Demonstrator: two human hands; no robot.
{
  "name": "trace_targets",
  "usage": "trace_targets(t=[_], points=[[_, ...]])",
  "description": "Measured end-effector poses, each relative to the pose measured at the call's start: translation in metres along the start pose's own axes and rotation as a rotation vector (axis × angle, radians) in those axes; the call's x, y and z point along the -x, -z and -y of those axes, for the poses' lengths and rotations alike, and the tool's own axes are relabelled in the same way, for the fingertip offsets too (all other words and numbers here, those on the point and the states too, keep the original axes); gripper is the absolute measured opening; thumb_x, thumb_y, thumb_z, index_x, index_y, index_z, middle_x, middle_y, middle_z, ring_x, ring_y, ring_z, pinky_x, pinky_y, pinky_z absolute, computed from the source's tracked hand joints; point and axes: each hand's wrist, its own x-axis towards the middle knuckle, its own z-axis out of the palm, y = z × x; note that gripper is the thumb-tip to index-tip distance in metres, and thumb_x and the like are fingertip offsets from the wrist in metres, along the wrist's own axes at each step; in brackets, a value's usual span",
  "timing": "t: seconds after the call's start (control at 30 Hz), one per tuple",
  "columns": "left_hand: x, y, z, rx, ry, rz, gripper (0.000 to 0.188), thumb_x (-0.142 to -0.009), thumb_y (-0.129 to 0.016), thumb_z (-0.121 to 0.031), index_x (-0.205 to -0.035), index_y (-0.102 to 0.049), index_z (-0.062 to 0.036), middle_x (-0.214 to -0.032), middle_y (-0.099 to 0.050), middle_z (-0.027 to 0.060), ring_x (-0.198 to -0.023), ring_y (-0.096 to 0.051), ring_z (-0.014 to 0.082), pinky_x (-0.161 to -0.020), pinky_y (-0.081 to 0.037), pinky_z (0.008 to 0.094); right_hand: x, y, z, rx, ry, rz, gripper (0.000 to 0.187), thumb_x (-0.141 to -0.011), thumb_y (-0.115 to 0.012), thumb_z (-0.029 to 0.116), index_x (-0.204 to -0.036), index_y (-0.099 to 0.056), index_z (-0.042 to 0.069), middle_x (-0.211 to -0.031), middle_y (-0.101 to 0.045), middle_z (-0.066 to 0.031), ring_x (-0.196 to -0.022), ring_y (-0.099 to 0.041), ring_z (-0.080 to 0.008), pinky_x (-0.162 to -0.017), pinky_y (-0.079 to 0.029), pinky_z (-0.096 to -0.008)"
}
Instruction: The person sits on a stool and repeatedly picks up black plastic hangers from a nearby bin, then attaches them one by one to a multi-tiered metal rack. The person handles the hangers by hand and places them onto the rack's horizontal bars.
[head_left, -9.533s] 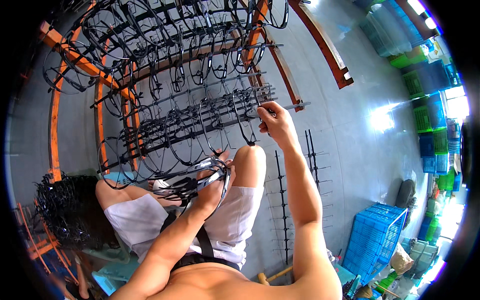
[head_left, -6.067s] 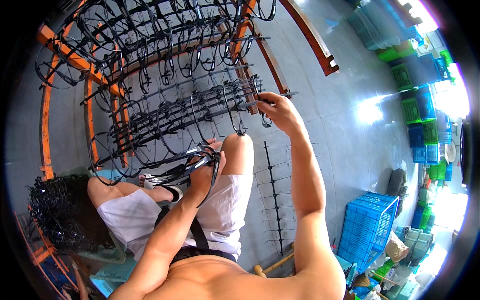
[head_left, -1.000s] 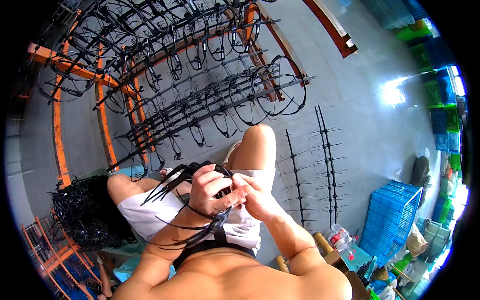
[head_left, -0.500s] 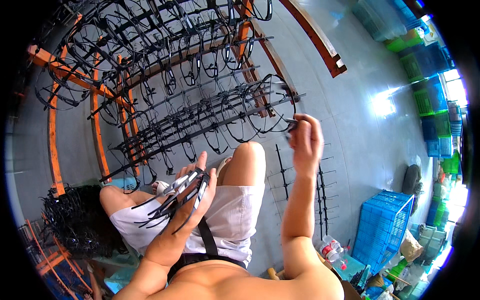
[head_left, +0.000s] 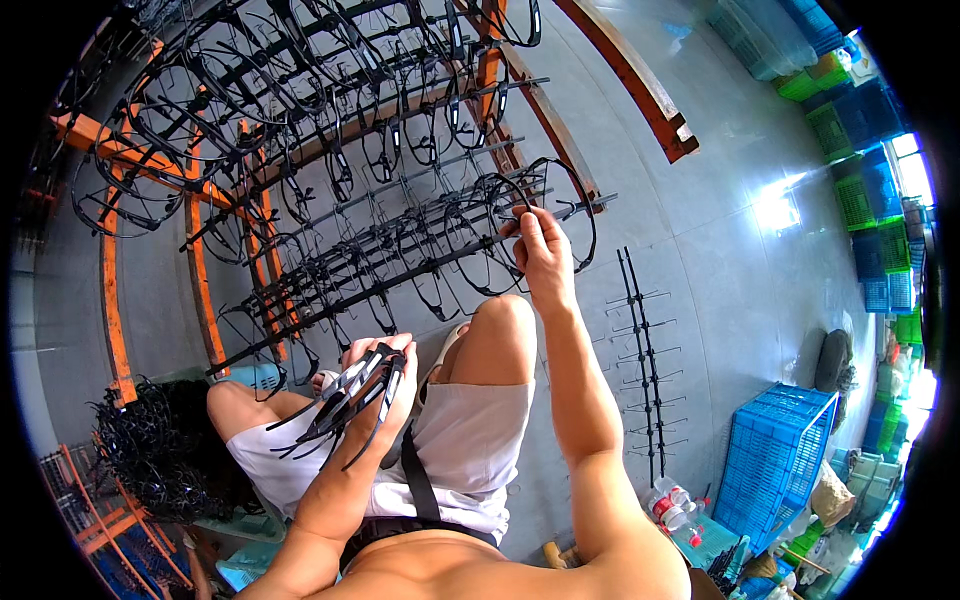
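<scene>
My left hand [head_left: 390,372] is closed around a bunch of several thin black curved frames [head_left: 335,405] with shiny pale patches, held over my lap; their narrow ends fan out toward the left. My right hand [head_left: 545,255] reaches forward to the right end of the lower rack bars, thumb and fingers pinched at a thin black curved frame [head_left: 517,190]. A larger black loop [head_left: 594,222] arcs just right of that hand. Overlapping dark parts make it hard to see where the pinched frame ends.
An orange metal rack [head_left: 190,180] with rows of black bars carries many similar frames. Two spiked black bars [head_left: 648,360] lie on the floor at right. Beyond are a blue crate [head_left: 770,465] and plastic bottles [head_left: 672,503]. A dark pile of frames [head_left: 160,450] sits at left.
My right hand has moved left and slightly down, to the end of the rack bars. My left hand has dropped slightly and its fingers have curled in, still holding the bunch.
</scene>
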Motion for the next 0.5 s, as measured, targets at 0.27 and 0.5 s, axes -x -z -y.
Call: trace_targets(t=[0.27, 0.5], points=[[0.000, 0.000, 0.000, -0.026, -0.008, 0.001, 0.014, -0.078, -0.071, -0.009, -0.091, -0.065, -0.0086, -0.081, -0.066, 0.0065, -0.080, -0.060, 0.0269, -0.069, -0.049, 0.0389, -0.008, 0.003, -0.002, -0.174, -0.066, 0.060, 0.027, -0.100, -0.049, 0.026, -0.112, -0.057, 0.004, -0.083, -0.064, -0.0036, -0.053, -0.039, -0.0023, -0.045, -0.031, -0.0173], [-0.003, 0.004, 0.002, -0.015, -0.016, 0.018, 0.014, -0.080, -0.070, -0.012, -0.093, -0.065, -0.0105, -0.083, -0.066, 0.0043, -0.084, -0.057, 0.0254, -0.077, -0.046, 0.0367, 0.013, 0.014, -0.004, -0.171, -0.028, 0.065, 0.025, -0.098, -0.052, 0.021, -0.111, -0.058, 0.001, -0.086, -0.064, -0.0038, -0.064, -0.045, -0.0041, -0.057, -0.039, -0.0195]])
